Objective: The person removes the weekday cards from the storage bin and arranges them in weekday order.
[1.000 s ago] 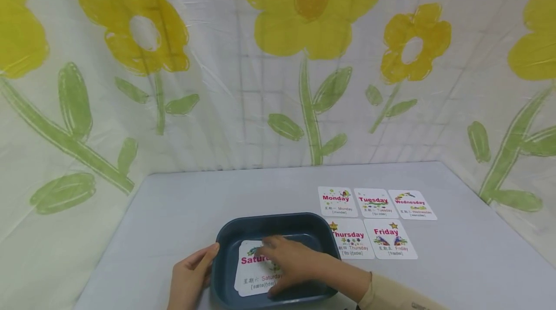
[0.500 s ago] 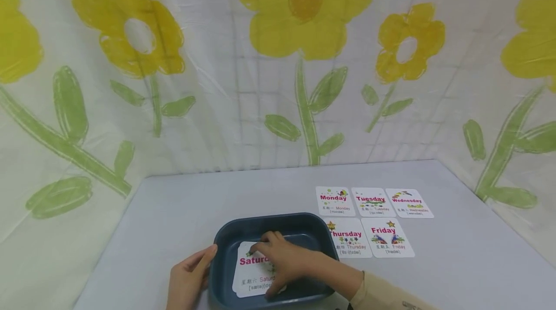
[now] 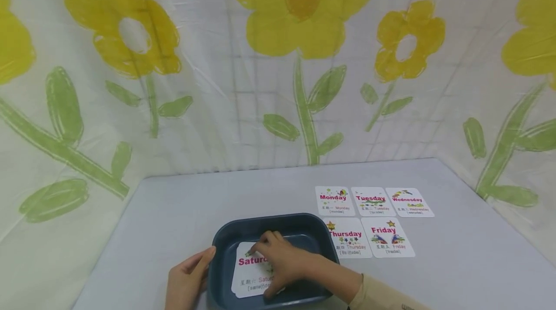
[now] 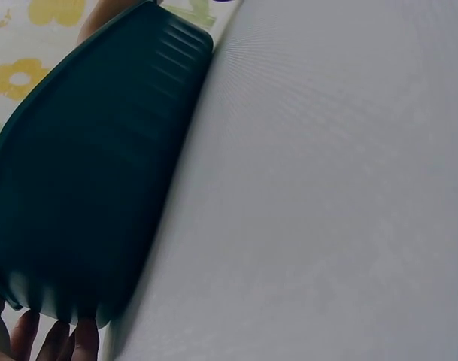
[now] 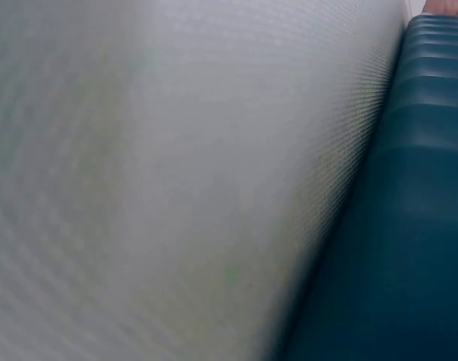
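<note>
Curtain (image 3: 208,83): white with yellow flowers; behind the table.
Table (image 3: 178,218): pale grey.
Tray (image 3: 269,218): dark blue; on the table.
Right hand (image 3: 286,262): inside the tray, fingers curved over the Saturday card; cannot tell whether it pinches it.
Left hand (image 3: 186,280): grips the tray's left end.
Saturday card (image 3: 249,274): face up in the tray's left half.
Other cards: Monday (image 3: 334,204), Tuesday (image 3: 372,204), Wednesday (image 3: 410,205); nearer row, Thursday (image 3: 349,246), Friday (image 3: 388,246).

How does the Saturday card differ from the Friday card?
The Saturday card lies in the blue tray, while the Friday card lies on the table. The right hand partly covers the Saturday card; the Friday card is fully visible. Both are white, with rounded corners and red lettering.
</note>
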{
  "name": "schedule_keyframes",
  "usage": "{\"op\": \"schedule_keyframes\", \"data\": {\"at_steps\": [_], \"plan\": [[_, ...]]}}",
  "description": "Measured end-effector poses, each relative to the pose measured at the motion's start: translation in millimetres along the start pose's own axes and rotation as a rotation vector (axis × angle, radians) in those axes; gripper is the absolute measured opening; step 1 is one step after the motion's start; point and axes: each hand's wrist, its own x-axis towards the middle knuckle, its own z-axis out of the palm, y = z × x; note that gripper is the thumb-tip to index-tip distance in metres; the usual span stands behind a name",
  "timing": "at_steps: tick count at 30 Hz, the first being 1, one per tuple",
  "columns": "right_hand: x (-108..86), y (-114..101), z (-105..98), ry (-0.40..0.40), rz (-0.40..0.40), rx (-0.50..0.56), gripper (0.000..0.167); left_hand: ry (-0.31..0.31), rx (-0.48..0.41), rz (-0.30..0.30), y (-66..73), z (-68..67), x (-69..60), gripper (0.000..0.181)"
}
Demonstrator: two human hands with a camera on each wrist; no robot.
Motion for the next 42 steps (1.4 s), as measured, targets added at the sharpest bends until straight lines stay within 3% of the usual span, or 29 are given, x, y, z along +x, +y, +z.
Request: {"op": "schedule_keyframes", "data": {"at_steps": [9,25,42], "plan": [[-0.4,0,-2,-0.007,0.016,-0.018,0.074,0.003,-0.001,-0.005,-0.2,0.0,-0.4,0.087],[-5.6,5,-12,-0.087,-0.035,-0.039,0.073,0.012,-0.008,0.000,0.9,-1.7,-3.6,0.085],[-5.8,7,-6,-0.043,-0.033,-0.081,0.081,0.012,-0.009,0.003,-0.4,-0.7,-2.2,0.083]]}}
